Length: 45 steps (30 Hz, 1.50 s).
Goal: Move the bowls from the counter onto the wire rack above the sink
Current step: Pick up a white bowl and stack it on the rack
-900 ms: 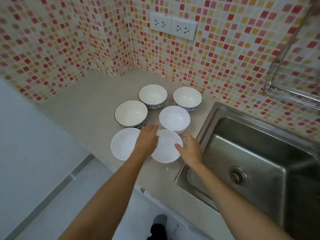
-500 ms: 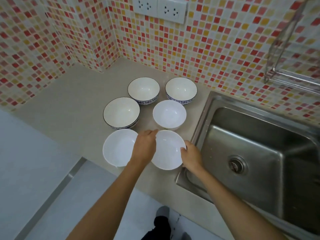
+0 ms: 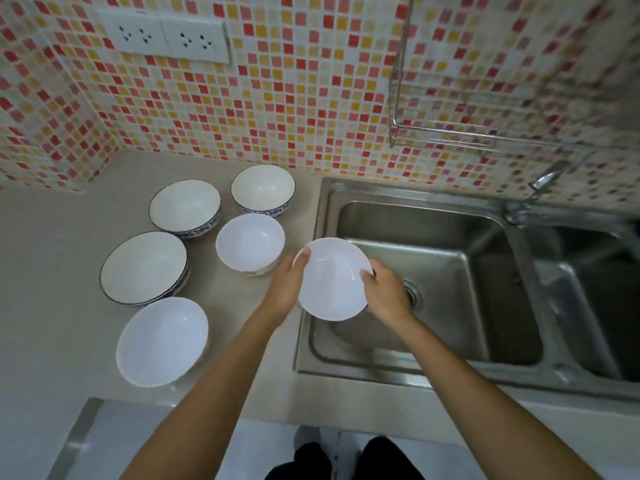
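Observation:
A plain white bowl (image 3: 330,278) is held in the air over the left edge of the sink (image 3: 433,216), upright and slightly tilted. My left hand (image 3: 287,289) grips its left rim and my right hand (image 3: 384,296) grips its right rim. Several bowls stand on the counter (image 3: 52,258): a wide white bowl (image 3: 162,341) nearest me, a small white bowl (image 3: 250,242), and three blue-rimmed bowls (image 3: 143,266), (image 3: 185,205), (image 3: 262,188). The wire rack (image 3: 485,136) hangs on the tiled wall above the sink, up and to the right.
A tap (image 3: 540,181) juts out under the rack at the sink's back right. A second basin (image 3: 595,292) lies to the right. A double wall socket (image 3: 166,38) is at the top left. The counter's front edge runs below my forearms.
Both hands closed on the near white bowl, lifted it off the counter and carried it right, over the sink's edge. The view swung right, showing more rack and sink.

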Each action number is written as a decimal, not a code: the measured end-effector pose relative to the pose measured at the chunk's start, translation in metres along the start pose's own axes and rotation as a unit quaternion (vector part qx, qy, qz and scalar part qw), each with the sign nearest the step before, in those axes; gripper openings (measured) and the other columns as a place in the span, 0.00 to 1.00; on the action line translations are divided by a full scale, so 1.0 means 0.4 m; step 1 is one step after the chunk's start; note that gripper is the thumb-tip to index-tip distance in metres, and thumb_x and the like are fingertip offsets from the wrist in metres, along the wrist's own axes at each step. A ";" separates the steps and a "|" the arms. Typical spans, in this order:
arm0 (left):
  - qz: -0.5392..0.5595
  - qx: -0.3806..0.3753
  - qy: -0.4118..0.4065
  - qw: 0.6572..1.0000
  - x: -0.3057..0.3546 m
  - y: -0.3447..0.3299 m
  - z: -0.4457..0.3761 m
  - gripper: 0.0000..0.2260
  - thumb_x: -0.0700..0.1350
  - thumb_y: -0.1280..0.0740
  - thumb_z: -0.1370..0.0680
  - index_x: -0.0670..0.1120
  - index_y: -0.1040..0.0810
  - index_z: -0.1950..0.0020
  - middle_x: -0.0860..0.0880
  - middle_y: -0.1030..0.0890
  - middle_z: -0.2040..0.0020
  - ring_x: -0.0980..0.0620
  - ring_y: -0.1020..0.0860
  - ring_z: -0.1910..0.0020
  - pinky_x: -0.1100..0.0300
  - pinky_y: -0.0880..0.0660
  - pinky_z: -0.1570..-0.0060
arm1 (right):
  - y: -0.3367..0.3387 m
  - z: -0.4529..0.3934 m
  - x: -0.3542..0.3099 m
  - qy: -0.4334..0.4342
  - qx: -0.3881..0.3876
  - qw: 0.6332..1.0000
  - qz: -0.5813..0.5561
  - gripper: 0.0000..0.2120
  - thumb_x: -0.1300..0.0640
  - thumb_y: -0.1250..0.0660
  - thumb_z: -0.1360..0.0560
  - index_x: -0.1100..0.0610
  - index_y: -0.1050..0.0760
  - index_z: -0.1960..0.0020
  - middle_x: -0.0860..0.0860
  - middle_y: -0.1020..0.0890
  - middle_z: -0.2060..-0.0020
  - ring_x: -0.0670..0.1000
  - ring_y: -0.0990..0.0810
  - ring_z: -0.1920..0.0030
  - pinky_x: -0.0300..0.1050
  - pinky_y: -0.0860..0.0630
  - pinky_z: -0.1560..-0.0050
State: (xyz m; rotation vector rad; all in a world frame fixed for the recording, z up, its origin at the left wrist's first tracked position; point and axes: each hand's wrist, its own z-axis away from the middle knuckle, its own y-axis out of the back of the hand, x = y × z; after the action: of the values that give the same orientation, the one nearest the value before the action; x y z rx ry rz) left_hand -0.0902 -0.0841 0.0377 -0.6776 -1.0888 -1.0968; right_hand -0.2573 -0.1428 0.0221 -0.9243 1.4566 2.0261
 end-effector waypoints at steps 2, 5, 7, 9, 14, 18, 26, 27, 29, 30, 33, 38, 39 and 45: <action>-0.004 -0.017 -0.005 1.000 0.018 -0.046 -0.017 0.09 0.57 0.44 0.19 0.58 0.25 0.47 0.51 0.21 0.45 0.51 0.22 0.48 0.50 0.24 0.44 | 0.045 -0.002 0.010 -0.008 0.033 0.999 0.002 0.14 0.58 0.44 0.20 0.57 0.25 0.39 0.53 0.19 0.51 0.57 0.22 0.52 0.51 0.23 0.54; -0.008 -0.060 -0.021 0.998 0.056 -0.120 -0.031 0.12 0.60 0.47 0.19 0.59 0.26 0.45 0.53 0.21 0.45 0.51 0.22 0.45 0.52 0.24 0.45 | 0.115 -0.009 0.034 -0.015 0.075 0.997 -0.010 0.14 0.56 0.44 0.21 0.56 0.23 0.42 0.53 0.17 0.51 0.57 0.21 0.51 0.50 0.24 0.52; -0.027 -0.089 -0.018 0.996 0.082 -0.167 -0.037 0.16 0.63 0.49 0.20 0.59 0.29 0.40 0.52 0.23 0.43 0.51 0.24 0.43 0.50 0.26 0.42 | 0.165 -0.019 0.050 -0.024 0.093 0.995 -0.003 0.12 0.55 0.45 0.21 0.59 0.24 0.48 0.54 0.18 0.55 0.58 0.21 0.53 0.51 0.25 0.54; -0.042 -0.108 -0.013 0.993 0.104 -0.214 -0.043 0.22 0.67 0.50 0.22 0.59 0.31 0.35 0.51 0.25 0.39 0.48 0.25 0.41 0.46 0.27 0.38 | 0.221 -0.027 0.060 -0.021 0.114 0.993 0.001 0.12 0.56 0.44 0.20 0.61 0.24 0.48 0.56 0.18 0.55 0.57 0.21 0.54 0.50 0.27 0.55; -0.040 -0.127 -0.053 0.990 0.169 -0.323 -0.045 0.19 0.65 0.50 0.21 0.60 0.31 0.37 0.52 0.25 0.38 0.50 0.25 0.40 0.44 0.28 0.37 | 0.345 -0.042 0.078 0.001 0.148 0.989 0.026 0.14 0.55 0.44 0.18 0.63 0.23 0.48 0.57 0.18 0.55 0.55 0.24 0.58 0.44 0.33 0.59; -0.036 -0.128 -0.100 0.986 0.232 -0.381 -0.049 0.16 0.61 0.47 0.20 0.59 0.32 0.35 0.53 0.24 0.38 0.51 0.24 0.42 0.45 0.26 0.38 | 0.419 -0.065 0.085 0.021 0.158 0.987 0.013 0.17 0.51 0.45 0.18 0.61 0.22 0.48 0.56 0.18 0.56 0.54 0.22 0.56 0.44 0.27 0.60; -0.007 -0.102 -0.176 0.979 0.362 -0.466 -0.057 0.13 0.60 0.50 0.19 0.63 0.33 0.37 0.55 0.24 0.42 0.52 0.22 0.45 0.60 0.23 0.52 | 0.572 -0.102 0.046 0.113 0.207 0.971 -0.037 0.23 0.47 0.48 0.17 0.59 0.23 0.60 0.54 0.21 0.68 0.51 0.23 0.66 0.42 0.33 0.69; -0.003 -0.100 -0.182 0.978 0.385 -0.478 -0.051 0.13 0.59 0.51 0.19 0.63 0.32 0.39 0.56 0.24 0.43 0.53 0.23 0.46 0.62 0.24 0.55 | 0.597 -0.107 0.039 0.123 0.221 0.966 -0.052 0.25 0.47 0.48 0.17 0.60 0.24 0.62 0.54 0.21 0.70 0.51 0.23 0.68 0.43 0.33 0.69; 0.008 -0.087 -0.198 0.976 0.439 -0.501 -0.047 0.12 0.58 0.50 0.19 0.62 0.32 0.39 0.57 0.24 0.45 0.53 0.22 0.48 0.63 0.24 0.58 | 0.649 -0.129 0.037 0.145 0.264 0.951 -0.076 0.28 0.46 0.50 0.17 0.62 0.23 0.63 0.56 0.20 0.70 0.53 0.21 0.67 0.45 0.30 0.68; 0.014 -0.081 -0.202 0.976 0.465 -0.511 -0.048 0.12 0.58 0.49 0.19 0.61 0.31 0.39 0.56 0.23 0.45 0.52 0.21 0.49 0.63 0.22 0.59 | 0.675 -0.144 0.041 0.159 0.293 0.940 -0.073 0.28 0.45 0.50 0.17 0.61 0.23 0.63 0.54 0.19 0.69 0.54 0.21 0.67 0.46 0.29 0.66; 0.019 -0.059 -0.233 0.971 0.537 -0.541 -0.056 0.11 0.59 0.51 0.18 0.64 0.30 0.45 0.57 0.24 0.46 0.52 0.22 0.49 0.58 0.22 0.54 | 0.741 -0.186 0.065 0.214 0.352 0.911 0.002 0.23 0.48 0.48 0.17 0.59 0.23 0.60 0.51 0.22 0.67 0.51 0.24 0.66 0.46 0.30 0.65; -0.035 -0.030 -0.277 0.960 0.635 -0.583 -0.103 0.24 0.66 0.54 0.23 0.58 0.32 0.34 0.50 0.26 0.37 0.48 0.25 0.40 0.47 0.26 0.41 | 0.797 -0.269 0.119 0.242 0.323 0.901 0.160 0.23 0.52 0.50 0.17 0.64 0.22 0.39 0.58 0.18 0.43 0.57 0.21 0.41 0.48 0.28 0.36; -0.056 -0.021 -0.282 0.958 0.654 -0.596 -0.114 0.25 0.66 0.53 0.23 0.56 0.34 0.32 0.49 0.28 0.35 0.46 0.27 0.39 0.46 0.28 0.39 | 0.801 -0.285 0.134 0.237 0.308 0.900 0.197 0.25 0.51 0.52 0.18 0.64 0.24 0.36 0.59 0.20 0.38 0.57 0.24 0.35 0.51 0.32 0.30; -0.192 0.043 -0.377 0.905 0.701 -0.671 -0.192 0.23 0.61 0.48 0.20 0.52 0.39 0.28 0.47 0.35 0.28 0.46 0.32 0.33 0.50 0.32 0.39 | 0.774 -0.300 0.172 0.226 0.305 0.874 0.303 0.24 0.51 0.50 0.18 0.63 0.30 0.29 0.58 0.28 0.30 0.55 0.34 0.26 0.55 0.40 0.25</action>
State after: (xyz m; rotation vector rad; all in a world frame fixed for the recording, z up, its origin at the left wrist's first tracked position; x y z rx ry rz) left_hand -0.2966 -0.3441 0.2531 -0.8685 -1.9933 -1.1268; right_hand -0.4931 -0.3564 0.1392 -0.7339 2.7162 1.5412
